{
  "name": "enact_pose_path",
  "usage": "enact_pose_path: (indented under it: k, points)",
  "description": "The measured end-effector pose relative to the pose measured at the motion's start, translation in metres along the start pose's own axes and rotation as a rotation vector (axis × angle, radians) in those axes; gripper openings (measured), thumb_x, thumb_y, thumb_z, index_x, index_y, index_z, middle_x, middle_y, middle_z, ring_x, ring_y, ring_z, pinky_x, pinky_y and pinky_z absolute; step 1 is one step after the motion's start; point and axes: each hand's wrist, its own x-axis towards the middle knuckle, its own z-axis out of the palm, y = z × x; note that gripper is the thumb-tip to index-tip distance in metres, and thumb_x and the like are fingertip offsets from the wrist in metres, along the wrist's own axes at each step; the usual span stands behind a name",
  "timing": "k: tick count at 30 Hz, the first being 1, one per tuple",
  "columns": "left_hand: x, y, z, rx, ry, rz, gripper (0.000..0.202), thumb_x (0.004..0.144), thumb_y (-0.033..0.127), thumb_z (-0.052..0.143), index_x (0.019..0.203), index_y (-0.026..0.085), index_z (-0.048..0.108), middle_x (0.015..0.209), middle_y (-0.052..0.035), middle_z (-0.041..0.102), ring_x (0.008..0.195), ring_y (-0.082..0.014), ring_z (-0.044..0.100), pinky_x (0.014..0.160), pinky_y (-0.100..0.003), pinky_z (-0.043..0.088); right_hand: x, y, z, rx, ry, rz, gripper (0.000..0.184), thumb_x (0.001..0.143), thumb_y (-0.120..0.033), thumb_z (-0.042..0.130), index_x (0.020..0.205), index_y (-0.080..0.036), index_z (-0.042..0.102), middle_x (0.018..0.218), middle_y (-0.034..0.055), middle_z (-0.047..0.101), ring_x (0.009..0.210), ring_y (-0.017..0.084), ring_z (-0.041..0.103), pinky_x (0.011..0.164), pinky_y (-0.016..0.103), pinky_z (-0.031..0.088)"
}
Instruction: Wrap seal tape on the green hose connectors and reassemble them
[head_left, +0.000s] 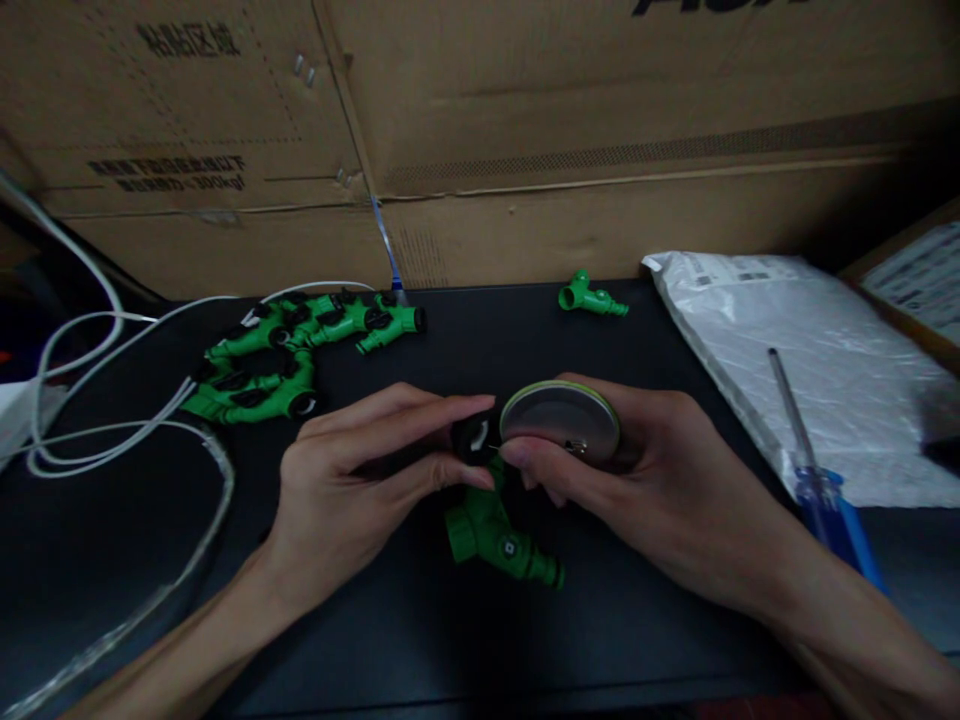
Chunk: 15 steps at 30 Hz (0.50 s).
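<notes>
In the middle, my left hand (375, 465) pinches a small round black part (475, 436), like a cap or ring, with something pale inside it. My right hand (637, 480) grips a round pin badge (559, 412), its metal back facing me. The badge's pin wire points left and its tip seems to reach the black part; exact contact is hard to see. Just below both hands a green Y-shaped hose connector (499, 535) lies on the black table (360, 640), its upper end partly hidden behind the fingers.
Several green connectors with black fittings (255, 390) cluster at the left by white cables (112, 310). Another green connector (592, 297) lies at the back. A blue-handled screwdriver (825, 500) rests on a white padded envelope (817, 370) at right. Cardboard boxes (480, 120) wall the back.
</notes>
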Motion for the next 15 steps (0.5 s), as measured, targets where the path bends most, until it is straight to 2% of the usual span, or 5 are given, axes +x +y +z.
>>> enact_pose_path:
  k: [7, 15]
  points:
    - [0.0001, 0.0029, -0.0004, -0.171, 0.038, -0.099, 0.049, 0.078, 0.003, 0.087, 0.113, 0.038, 0.083, 0.092, 0.0059, 0.077, 0.076, -0.0076, 0.075, 0.067, -0.008, 0.061, 0.0036, 0.0043, -0.0005, 0.202, -0.051, 0.028, 0.011, 0.088, -0.014, 0.082, 0.084, -0.018, 0.072, 0.069, -0.0070, 0.064, 0.060, 0.006, 0.056, 0.058, 0.015, 0.046]
    - [0.0020, 0.0043, 0.0017, -0.342, 0.086, -0.167, 0.043, 0.079, 0.008, 0.088, 0.109, 0.039, 0.083, 0.106, 0.0060, 0.082, 0.088, -0.0138, 0.082, 0.079, -0.017, 0.067, 0.0019, 0.0034, 0.0017, 0.306, -0.069, 0.054, 0.013, 0.086, -0.019, 0.086, 0.084, -0.018, 0.073, 0.071, -0.0051, 0.066, 0.061, 0.007, 0.058, 0.059, 0.016, 0.048]
